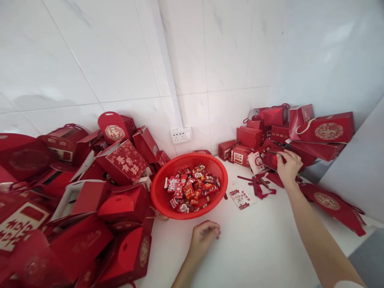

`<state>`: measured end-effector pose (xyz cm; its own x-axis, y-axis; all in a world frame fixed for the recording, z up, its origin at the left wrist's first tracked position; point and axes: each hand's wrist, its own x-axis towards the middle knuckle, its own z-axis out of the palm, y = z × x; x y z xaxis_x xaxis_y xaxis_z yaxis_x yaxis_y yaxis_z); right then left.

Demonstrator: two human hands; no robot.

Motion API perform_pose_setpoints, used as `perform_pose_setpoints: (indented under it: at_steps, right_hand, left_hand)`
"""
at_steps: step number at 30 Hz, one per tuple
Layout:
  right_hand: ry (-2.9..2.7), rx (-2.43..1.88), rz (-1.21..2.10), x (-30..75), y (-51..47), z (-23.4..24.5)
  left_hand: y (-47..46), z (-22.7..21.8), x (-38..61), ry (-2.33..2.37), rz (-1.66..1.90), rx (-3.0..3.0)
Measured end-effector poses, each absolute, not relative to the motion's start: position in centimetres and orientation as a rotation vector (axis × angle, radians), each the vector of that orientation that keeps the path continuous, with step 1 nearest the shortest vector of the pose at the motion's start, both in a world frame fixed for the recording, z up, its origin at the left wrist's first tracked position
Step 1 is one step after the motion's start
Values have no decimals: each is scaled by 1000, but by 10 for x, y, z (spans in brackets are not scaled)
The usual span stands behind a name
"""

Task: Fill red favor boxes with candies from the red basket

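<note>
My left hand (pixel 204 236) rests on the white table (pixel 255 248) just in front of a red plastic basket (pixel 160 192), its fingers curled into a loose fist; nothing shows in it. The basket holds several small red wrapped sweets (pixel 192 188). My right hand (pixel 288 166) reaches to the far right and pinches a thin dark red strip at the edge of a pile of red gift boxes (pixel 270 158). A small printed card (pixel 241 199) and loose red ribbon pieces (pixel 259 186) lie between the basket and that hand.
A large heap of red gift boxes and bags (pixel 90 200) fills the left side of the table. More red boxes (pixel 324 130) stack at the back right against the white tiled wall. A wall socket (pixel 181 135) sits behind the basket. Flat red bags (pixel 333 204) lie near the right edge.
</note>
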<state>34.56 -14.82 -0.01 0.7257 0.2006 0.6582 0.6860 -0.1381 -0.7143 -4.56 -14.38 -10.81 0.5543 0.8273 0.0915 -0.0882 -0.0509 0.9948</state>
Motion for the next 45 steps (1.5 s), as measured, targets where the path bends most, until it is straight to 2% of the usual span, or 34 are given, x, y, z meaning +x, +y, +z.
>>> perform_pose_setpoints:
  at_steps: [5,9,16,21,30,36,45]
  right_hand:
    - [-589,-1484,-360,333,-169,27]
    - [-647,-1337,-55,293,-186,32]
    - [-943,-1253,582,187,-215,-2]
    - [-1112,-1180,845,134,-214,-29]
    - [-1164,-1074,1029,99,-211,-55]
    - [-1111,-1025,998,99,-218,-63]
    - [-1101,-990,921,115,-217,-67]
  left_hand:
    - [-144,-99,-46,671,835,1477]
    - [-146,-94,-45,647,857,1494]
    - [-162,-94,-43,704,981,1450]
    - [-177,-86,-56,753,1162,1385]
    - [-205,-74,-84,848,1393,1211]
    - [-206,-63,-84,1080,1503,1454]
    - [-210,-28,-88,1263,1100,1919]
